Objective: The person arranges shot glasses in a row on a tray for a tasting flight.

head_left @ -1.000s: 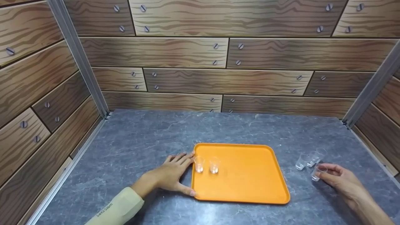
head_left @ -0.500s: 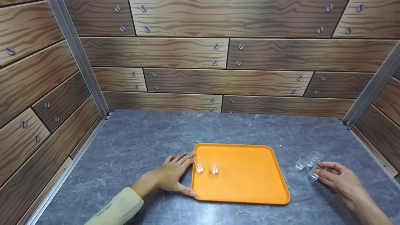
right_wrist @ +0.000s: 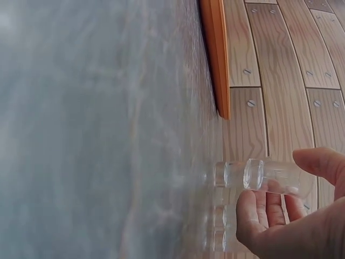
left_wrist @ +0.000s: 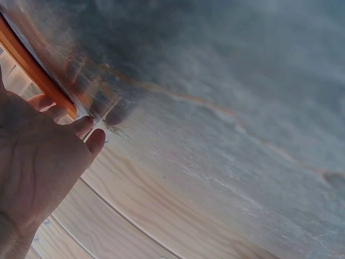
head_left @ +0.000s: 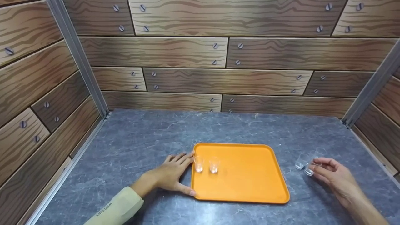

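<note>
My right hand pinches a small clear shot glass between thumb and fingers, at the right of the table. The right wrist view shows this glass with its base held off the tabletop, higher than the glasses behind. Close behind it stand several more shot glasses, partly hidden by the hand. My left hand lies along the left edge of an orange tray, fingers spread straight and thumb at its near corner. Two shot glasses stand upright on the tray's left part.
The grey marbled tabletop runs back to a wall printed with wood planks. Plank-patterned side walls and metal corner posts bound it left and right. Between the tray and the right-hand glasses lies a strip of tabletop.
My right hand has moved a little left and away from me with the shot glass, which now overlaps the others in the head view. The left hand and tray have stayed put.
</note>
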Demonstrator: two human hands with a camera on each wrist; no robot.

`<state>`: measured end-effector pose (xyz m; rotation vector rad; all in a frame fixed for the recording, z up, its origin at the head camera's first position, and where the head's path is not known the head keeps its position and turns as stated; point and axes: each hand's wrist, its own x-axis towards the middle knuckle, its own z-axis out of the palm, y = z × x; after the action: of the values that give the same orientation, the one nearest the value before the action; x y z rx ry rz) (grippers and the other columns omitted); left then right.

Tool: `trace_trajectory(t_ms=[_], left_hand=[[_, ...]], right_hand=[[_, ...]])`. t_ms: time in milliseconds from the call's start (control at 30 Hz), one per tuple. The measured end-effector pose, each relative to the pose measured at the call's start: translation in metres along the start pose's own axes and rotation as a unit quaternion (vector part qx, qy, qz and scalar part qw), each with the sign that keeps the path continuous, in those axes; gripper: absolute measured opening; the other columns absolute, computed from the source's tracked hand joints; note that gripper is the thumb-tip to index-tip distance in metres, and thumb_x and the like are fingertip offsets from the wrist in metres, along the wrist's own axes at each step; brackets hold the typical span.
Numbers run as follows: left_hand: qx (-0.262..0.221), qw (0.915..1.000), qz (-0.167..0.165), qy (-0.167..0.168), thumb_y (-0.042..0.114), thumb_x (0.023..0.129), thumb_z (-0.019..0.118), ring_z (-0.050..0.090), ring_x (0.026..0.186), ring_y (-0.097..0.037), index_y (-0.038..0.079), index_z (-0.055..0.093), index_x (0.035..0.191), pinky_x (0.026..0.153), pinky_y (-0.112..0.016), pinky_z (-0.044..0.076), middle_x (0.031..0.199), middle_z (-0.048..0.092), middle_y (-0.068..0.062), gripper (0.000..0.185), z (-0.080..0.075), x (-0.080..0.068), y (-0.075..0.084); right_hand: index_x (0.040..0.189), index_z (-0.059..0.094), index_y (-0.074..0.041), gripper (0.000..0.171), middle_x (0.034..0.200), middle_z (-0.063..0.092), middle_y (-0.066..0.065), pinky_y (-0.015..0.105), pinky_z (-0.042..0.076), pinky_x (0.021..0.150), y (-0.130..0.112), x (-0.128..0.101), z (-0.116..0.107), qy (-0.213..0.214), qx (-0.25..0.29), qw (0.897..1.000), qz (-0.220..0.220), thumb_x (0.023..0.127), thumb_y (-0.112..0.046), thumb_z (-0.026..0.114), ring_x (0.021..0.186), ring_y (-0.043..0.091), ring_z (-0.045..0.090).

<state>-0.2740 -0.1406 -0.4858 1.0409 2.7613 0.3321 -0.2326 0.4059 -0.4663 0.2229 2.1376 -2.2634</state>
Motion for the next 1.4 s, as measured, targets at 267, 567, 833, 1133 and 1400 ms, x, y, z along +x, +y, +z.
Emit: trace_trajectory(t_ms=[267, 567, 833, 1133, 1400], left_hand=[[-0.003, 1.0000, 0.001, -0.002, 0.092, 0.076, 0.054, 0.014, 0.158, -0.035, 0.018, 0.016, 0.166, 0.119, -0.067, 0.021, 0.174, 0.006, -0.001, 0.123, 0.001, 0.001, -0.001], [-0.002, 1.0000, 0.000, -0.003, 0.094, 0.075, 0.053, 0.015, 0.158, -0.035, 0.019, 0.017, 0.166, 0.119, -0.066, 0.021, 0.174, 0.007, -0.001, 0.123, 0.000, 0.001, 0.000], [-0.003, 1.0000, -0.004, -0.005, 0.095, 0.074, 0.053, 0.014, 0.158, -0.035, 0.020, 0.016, 0.166, 0.118, -0.069, 0.019, 0.174, 0.007, 0.000, 0.125, 0.001, 0.001, -0.001], [-0.005, 1.0000, 0.000, 0.000, 0.092, 0.075, 0.055, 0.015, 0.157, -0.036, 0.018, 0.017, 0.166, 0.118, -0.068, 0.020, 0.174, 0.008, -0.002, 0.123, 0.001, -0.001, -0.001], [-0.010, 0.9999, 0.001, 0.001, 0.090, 0.076, 0.057, 0.015, 0.157, -0.036, 0.018, 0.016, 0.166, 0.119, -0.066, 0.020, 0.174, 0.008, -0.002, 0.123, 0.000, 0.000, 0.000]], right_hand=[[0.107, 0.070, -0.016, 0.018, 0.100, 0.071, -0.006, 0.022, 0.058, 0.084, -0.001, -0.001, 0.009, 0.001, -0.002, 1.000, -0.013, 0.096, -0.002, 0.070, 0.092, 0.005, 0.069], [0.108, 0.070, -0.017, 0.017, 0.101, 0.071, -0.008, 0.023, 0.058, 0.084, -0.004, -0.003, 0.020, 0.006, -0.008, 1.000, -0.001, 0.096, -0.005, 0.071, 0.093, 0.005, 0.069], [0.113, 0.067, -0.015, 0.018, 0.105, 0.070, -0.007, 0.023, 0.057, 0.087, -0.009, -0.004, 0.035, -0.011, -0.003, 1.000, -0.001, 0.097, -0.007, 0.071, 0.097, 0.006, 0.068], [0.117, 0.067, -0.009, 0.021, 0.105, 0.073, -0.005, 0.025, 0.056, 0.087, -0.010, -0.005, 0.066, -0.029, -0.010, 0.999, -0.022, 0.097, -0.007, 0.071, 0.095, 0.009, 0.068], [0.119, 0.065, -0.006, 0.026, 0.104, 0.072, -0.004, 0.029, 0.056, 0.087, -0.008, -0.002, 0.090, -0.031, -0.038, 0.999, -0.020, 0.095, -0.010, 0.074, 0.094, 0.012, 0.069]])
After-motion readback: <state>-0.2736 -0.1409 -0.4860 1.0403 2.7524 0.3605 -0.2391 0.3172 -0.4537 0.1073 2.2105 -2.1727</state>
